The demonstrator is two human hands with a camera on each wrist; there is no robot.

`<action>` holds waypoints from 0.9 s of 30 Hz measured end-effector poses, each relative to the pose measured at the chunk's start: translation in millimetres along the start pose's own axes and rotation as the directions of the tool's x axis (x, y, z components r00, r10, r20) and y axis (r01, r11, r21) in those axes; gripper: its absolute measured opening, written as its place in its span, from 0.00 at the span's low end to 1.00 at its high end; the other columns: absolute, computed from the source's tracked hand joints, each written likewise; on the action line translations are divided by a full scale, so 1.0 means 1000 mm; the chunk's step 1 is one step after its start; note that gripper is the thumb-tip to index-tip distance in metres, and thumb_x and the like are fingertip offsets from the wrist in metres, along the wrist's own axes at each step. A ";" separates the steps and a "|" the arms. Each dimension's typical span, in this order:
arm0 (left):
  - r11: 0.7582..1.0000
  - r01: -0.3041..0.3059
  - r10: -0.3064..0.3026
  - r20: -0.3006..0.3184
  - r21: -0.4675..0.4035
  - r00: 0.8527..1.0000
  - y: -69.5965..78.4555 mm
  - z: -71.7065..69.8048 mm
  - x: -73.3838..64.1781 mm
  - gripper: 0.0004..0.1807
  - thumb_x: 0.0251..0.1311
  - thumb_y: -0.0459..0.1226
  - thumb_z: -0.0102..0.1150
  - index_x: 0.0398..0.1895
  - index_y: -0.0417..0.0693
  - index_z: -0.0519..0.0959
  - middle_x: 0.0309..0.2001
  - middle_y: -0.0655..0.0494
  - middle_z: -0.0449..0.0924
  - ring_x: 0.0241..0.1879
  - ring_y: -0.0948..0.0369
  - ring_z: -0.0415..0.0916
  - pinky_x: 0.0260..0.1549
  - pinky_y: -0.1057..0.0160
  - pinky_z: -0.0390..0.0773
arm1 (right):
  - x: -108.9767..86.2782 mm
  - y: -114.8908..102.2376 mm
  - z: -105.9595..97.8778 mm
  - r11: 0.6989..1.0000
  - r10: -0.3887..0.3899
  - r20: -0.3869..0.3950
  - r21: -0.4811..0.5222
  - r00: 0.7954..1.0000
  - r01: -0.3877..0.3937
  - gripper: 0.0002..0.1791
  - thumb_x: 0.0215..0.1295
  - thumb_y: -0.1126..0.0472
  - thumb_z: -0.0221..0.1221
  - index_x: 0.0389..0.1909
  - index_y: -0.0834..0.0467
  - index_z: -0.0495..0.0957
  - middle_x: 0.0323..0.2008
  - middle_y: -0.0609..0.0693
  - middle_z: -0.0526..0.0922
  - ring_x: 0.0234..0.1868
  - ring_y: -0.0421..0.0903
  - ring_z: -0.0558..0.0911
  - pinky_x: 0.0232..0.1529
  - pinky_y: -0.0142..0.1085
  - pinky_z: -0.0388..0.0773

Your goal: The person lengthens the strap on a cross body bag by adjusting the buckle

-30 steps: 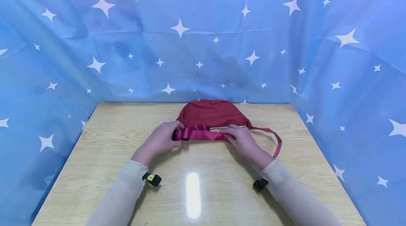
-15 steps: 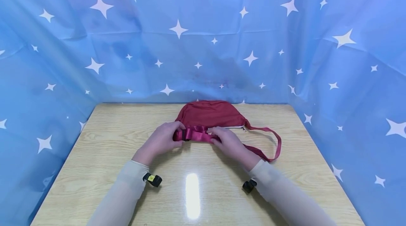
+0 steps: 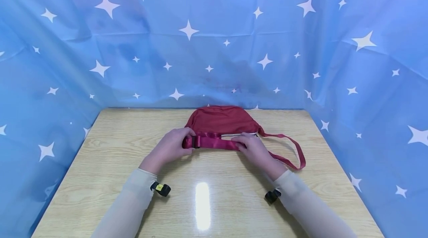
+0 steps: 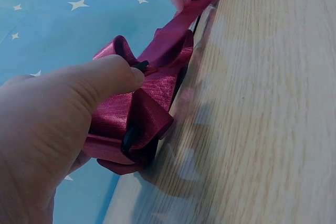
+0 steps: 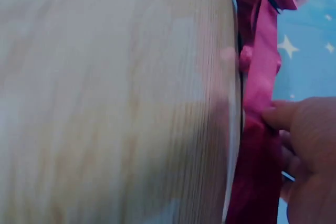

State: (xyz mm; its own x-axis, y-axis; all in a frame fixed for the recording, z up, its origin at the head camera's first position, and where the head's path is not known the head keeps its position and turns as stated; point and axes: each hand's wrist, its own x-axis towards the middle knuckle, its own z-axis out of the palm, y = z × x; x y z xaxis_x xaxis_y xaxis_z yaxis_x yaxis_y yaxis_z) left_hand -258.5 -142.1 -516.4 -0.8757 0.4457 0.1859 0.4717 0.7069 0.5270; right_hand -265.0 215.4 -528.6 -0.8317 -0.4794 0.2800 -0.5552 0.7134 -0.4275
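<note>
Where strap (image 3: 215, 143) bunches by buckle (image 3: 195, 142), left hand (image 3: 170, 144): grasping it.
Right hand (image 3: 255, 152): pinching strap, farther right.
Red bag (image 3: 222, 120): beyond.

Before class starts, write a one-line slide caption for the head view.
Left hand and right hand hold a strap along a red bag on a wood-grain table.
</note>
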 end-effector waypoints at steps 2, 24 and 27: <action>1.000 0.004 -0.004 0.000 0.001 1.000 0.000 0.000 0.000 0.28 0.58 0.39 0.84 0.60 0.52 0.81 0.47 0.58 0.86 0.45 0.57 0.80 0.50 0.52 0.81 | 0.002 -0.004 0.003 0.999 0.021 0.026 0.028 0.999 -0.022 0.14 0.76 0.66 0.69 0.59 0.57 0.89 0.50 0.52 0.90 0.51 0.53 0.89 0.54 0.52 0.86; 1.000 0.001 0.000 -0.011 0.004 1.000 -0.001 -0.001 0.000 0.28 0.58 0.40 0.84 0.61 0.53 0.81 0.45 0.60 0.84 0.44 0.58 0.79 0.49 0.52 0.81 | 0.014 -0.031 0.007 0.993 -0.051 0.001 0.109 0.999 0.051 0.14 0.72 0.71 0.71 0.54 0.54 0.92 0.49 0.48 0.92 0.52 0.47 0.90 0.55 0.46 0.87; 1.000 -0.011 0.011 -0.010 0.000 1.000 -0.001 -0.001 0.000 0.28 0.58 0.40 0.84 0.60 0.53 0.81 0.46 0.60 0.85 0.44 0.58 0.79 0.49 0.52 0.82 | 0.012 -0.027 0.000 0.992 -0.042 0.003 0.117 0.999 0.041 0.14 0.72 0.70 0.72 0.53 0.54 0.92 0.48 0.46 0.91 0.49 0.45 0.90 0.52 0.45 0.87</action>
State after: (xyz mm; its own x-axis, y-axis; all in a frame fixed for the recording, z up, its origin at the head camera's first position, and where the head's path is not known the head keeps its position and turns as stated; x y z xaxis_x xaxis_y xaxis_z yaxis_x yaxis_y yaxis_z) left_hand -259.3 -143.1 -515.9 -0.8714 0.4479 0.2002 0.4813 0.7017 0.5253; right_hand -259.7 190.6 -513.9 -0.8078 -0.5104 0.2950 -0.5845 0.6287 -0.5129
